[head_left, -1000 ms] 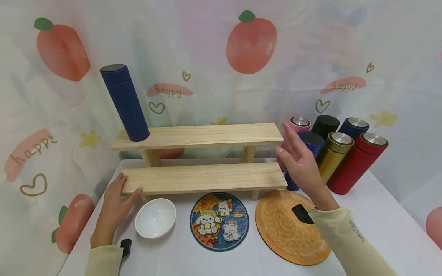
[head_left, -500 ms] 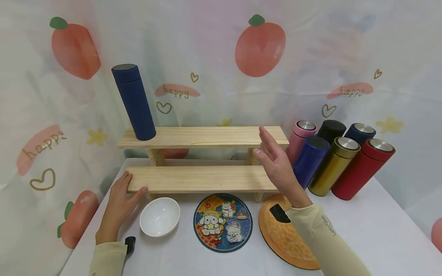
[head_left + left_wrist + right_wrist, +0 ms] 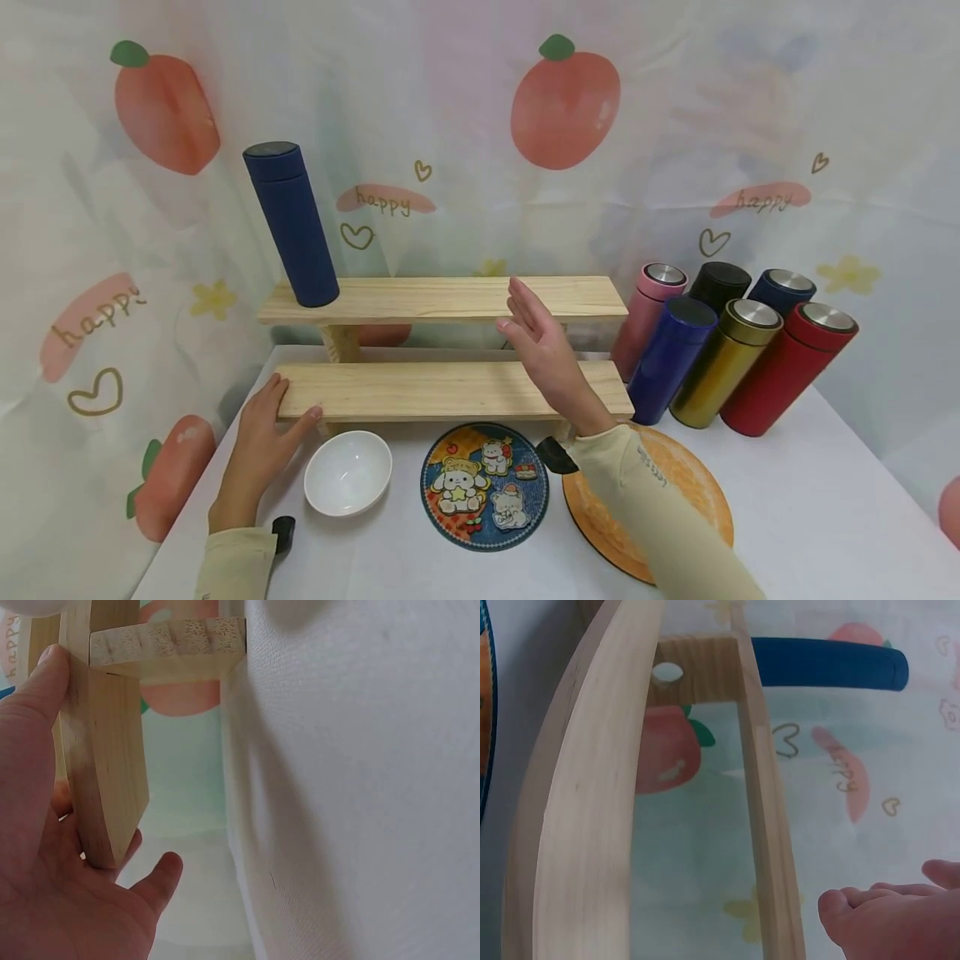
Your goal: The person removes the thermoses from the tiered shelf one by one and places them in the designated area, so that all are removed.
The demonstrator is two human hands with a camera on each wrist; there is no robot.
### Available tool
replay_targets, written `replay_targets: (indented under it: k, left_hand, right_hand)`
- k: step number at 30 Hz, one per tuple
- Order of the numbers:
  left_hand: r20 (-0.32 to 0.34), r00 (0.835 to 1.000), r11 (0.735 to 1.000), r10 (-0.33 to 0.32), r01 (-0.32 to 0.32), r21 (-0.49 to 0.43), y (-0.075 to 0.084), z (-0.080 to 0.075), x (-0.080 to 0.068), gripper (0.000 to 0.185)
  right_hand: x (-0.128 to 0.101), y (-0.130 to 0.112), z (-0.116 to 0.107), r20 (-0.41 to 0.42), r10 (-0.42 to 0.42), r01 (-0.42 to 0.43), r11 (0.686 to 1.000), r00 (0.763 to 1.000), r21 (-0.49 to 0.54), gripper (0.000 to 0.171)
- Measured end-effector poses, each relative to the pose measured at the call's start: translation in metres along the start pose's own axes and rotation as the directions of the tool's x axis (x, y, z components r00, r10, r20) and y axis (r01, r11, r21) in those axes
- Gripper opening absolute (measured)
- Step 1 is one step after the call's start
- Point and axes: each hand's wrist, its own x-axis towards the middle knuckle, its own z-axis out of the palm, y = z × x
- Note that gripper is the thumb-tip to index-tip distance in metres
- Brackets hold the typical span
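Observation:
My left hand (image 3: pixel 258 446) grips the left end of the lower board of a two-step wooden shelf (image 3: pixel 427 390); in the left wrist view the thumb lies along the board's front edge and fingers wrap its end. Held in the air in front of the shelf, my right hand (image 3: pixel 546 354) has its fingers extended and holds nothing. The right wrist view also shows this hand (image 3: pixel 900 915) apart from the boards. A dark blue thermos (image 3: pixel 292 225) stands on the left part of the upper board.
A group of thermoses, including pink (image 3: pixel 648 312), blue (image 3: pixel 670 362), gold (image 3: pixel 723 367) and red (image 3: pixel 787 371), stands right of the shelf. In front lie a white bowl (image 3: pixel 348 473), a round cartoon mat (image 3: pixel 483 492) and an orange round mat (image 3: pixel 693 492), partly covered by the right sleeve.
My right hand has moved left, away from the thermoses, to in front of the shelf. My left hand stays on the board. The head view has shifted slightly.

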Motion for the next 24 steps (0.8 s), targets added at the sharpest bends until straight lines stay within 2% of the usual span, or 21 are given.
replay_targets:
  k: [4, 10, 17, 24]
  left_hand:
    - [0.001, 1.000, 1.000, 0.010, -0.010, -0.004, -0.001, 0.000, 0.000, 0.100]
    - [0.006, 1.000, 1.000, 0.012, -0.012, -0.005, -0.002, -0.001, -0.001, 0.100]
    - [-0.023, 0.999, 1.000, 0.024, -0.024, -0.004, -0.001, 0.001, -0.001, 0.100]
    - [-0.021, 0.999, 0.999, 0.033, -0.033, -0.014, -0.002, 0.001, -0.002, 0.100]
  right_hand:
    - [0.007, 0.001, 0.016, 0.013, 0.013, -0.013, 0.999, 1.000, 0.035, 0.074]
    - [0.018, 0.001, 0.039, -0.021, 0.041, -0.039, 0.996, 0.999, 0.080, 0.075]
    - [0.033, 0.001, 0.063, -0.030, 0.066, -0.063, 0.994, 0.997, 0.091, 0.073]
    - [0.047, -0.003, 0.083, -0.029, 0.084, -0.082, 0.993, 0.996, 0.080, 0.077]
